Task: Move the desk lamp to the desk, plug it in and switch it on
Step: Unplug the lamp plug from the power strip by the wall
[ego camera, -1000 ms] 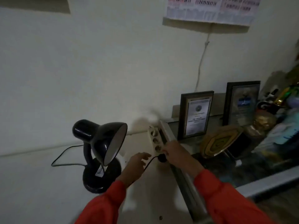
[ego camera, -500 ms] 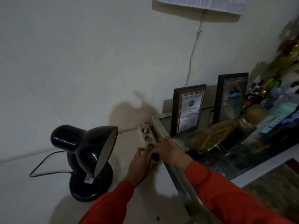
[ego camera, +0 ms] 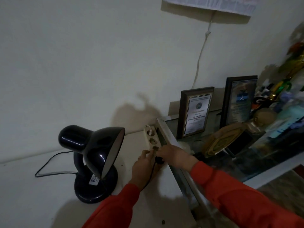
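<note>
Black desk lamp (ego camera: pixel 95 163) upright on white desk (ego camera: pixel 24 186), left of power strip (ego camera: pixel 153 142), unlit. Black plug (ego camera: pixel 159 160) at strip's near end. Left hand (ego camera: pixel 142 168) fingers curled at strip; right hand (ego camera: pixel 175 156) beside plug; grip on either cannot be told.

I have a single view, from the wide-angle camera worn on the person's head. It looks forward and steeply down from above the white bench (ego camera: pixel 41 195), tilted, so the wall fills the frame from 9 to 1 o'clock. It sits close: both sleeves enter from 6 o'clock. The lamp (ego camera: pixel 97 160) lies near 8 o'clock, the power strip (ego camera: pixel 152 139) at centre, the glass cabinet (ego camera: pixel 246 162) toward 3 o'clock.
</note>
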